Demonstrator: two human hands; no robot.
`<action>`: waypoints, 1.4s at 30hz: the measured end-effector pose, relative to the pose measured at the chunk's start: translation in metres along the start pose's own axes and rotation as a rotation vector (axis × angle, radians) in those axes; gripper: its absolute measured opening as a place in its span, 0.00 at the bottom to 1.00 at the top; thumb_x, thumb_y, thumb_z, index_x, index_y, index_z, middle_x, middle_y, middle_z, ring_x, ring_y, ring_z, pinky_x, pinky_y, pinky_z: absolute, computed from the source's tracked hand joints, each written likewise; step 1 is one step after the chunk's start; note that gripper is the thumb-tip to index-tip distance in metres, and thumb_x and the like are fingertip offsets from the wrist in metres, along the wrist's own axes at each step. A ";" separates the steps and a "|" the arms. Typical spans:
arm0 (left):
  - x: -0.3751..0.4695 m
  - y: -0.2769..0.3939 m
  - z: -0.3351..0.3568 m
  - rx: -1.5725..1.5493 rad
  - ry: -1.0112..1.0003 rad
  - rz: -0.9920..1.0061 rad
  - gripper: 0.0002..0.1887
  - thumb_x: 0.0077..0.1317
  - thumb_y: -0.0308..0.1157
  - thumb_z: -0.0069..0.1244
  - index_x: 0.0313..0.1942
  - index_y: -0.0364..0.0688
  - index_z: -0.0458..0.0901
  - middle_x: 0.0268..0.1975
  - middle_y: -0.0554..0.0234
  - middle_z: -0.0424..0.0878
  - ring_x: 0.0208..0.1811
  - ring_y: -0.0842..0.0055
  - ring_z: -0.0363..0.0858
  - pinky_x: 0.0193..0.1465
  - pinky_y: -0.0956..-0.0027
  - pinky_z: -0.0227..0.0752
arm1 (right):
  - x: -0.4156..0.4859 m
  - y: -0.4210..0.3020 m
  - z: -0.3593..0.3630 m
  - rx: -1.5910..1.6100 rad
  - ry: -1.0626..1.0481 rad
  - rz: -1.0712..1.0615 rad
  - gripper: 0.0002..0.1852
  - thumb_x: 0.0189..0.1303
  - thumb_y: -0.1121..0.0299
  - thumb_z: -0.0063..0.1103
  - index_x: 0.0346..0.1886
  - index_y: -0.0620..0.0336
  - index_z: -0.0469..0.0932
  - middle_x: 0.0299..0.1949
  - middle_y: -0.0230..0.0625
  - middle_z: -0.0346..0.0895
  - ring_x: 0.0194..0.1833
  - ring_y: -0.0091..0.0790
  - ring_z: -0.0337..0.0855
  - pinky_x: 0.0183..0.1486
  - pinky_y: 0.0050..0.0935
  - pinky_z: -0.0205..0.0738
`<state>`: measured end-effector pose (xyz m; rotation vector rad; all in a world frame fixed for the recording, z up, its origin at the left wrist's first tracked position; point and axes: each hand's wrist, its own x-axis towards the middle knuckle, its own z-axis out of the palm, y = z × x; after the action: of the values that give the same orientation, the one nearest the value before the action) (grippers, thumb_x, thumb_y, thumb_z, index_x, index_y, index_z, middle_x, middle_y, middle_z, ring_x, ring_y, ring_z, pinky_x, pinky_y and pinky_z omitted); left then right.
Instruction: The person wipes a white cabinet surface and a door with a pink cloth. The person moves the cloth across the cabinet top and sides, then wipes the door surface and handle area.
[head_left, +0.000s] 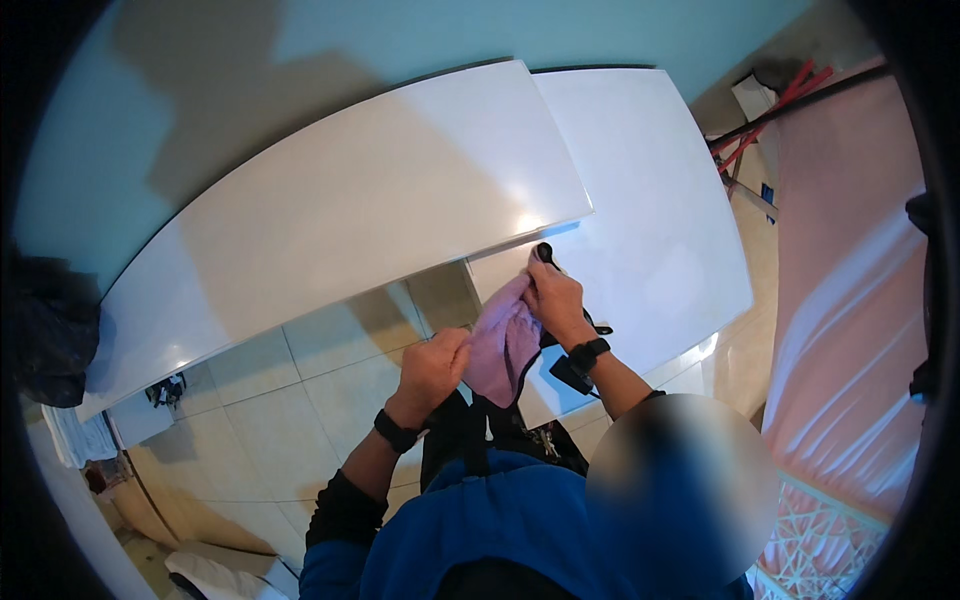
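A pink cloth (499, 345) with a dark edge hangs between my two hands, in front of my body. My left hand (435, 369) pinches its left side between thumb and fingers. Higher up, my right hand (553, 296) grips its upper right part. A black rounded object (544, 251) pokes out just above the right fingertips; what it belongs to is hidden. Near the right wrist lies a black strap or cord (600, 328), partly covered by the hand and cloth. Both wrists wear black bands, and a black box-like thing (571, 373) sits by the right one.
A long white table (360, 195) runs along the blue wall, its corner over a second white table (660, 225). A black plastic bag (49, 337) is at the far left. Red bars (795, 90) and a pink curtain (840, 262) stand to the right.
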<state>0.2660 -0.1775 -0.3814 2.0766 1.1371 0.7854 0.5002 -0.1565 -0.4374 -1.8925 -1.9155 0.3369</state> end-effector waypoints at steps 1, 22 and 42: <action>0.001 0.001 -0.004 0.021 -0.014 -0.004 0.08 0.57 0.27 0.54 0.38 0.39 0.80 0.30 0.54 0.81 0.29 0.59 0.81 0.29 0.65 0.74 | -0.003 0.001 0.000 0.012 0.015 0.009 0.11 0.51 0.70 0.57 0.39 0.56 0.71 0.31 0.42 0.76 0.34 0.47 0.79 0.33 0.44 0.74; 0.107 -0.081 -0.046 0.564 -0.186 -0.024 0.43 0.56 0.49 0.55 0.68 0.45 0.55 0.71 0.47 0.49 0.72 0.43 0.42 0.69 0.42 0.41 | 0.116 -0.053 0.014 -0.251 0.037 -0.111 0.36 0.59 0.46 0.52 0.67 0.55 0.61 0.72 0.51 0.46 0.73 0.53 0.42 0.69 0.59 0.35; 0.181 -0.114 -0.055 0.565 -0.212 0.020 0.40 0.57 0.54 0.50 0.68 0.49 0.59 0.73 0.51 0.47 0.74 0.49 0.38 0.71 0.43 0.33 | 0.182 -0.041 0.018 -0.474 0.025 -0.051 0.35 0.61 0.44 0.48 0.69 0.46 0.58 0.72 0.49 0.46 0.72 0.53 0.44 0.67 0.65 0.37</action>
<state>0.2501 0.0415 -0.3982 2.5548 1.3242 0.2489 0.4591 0.0249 -0.4110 -2.1101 -2.1615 -0.1743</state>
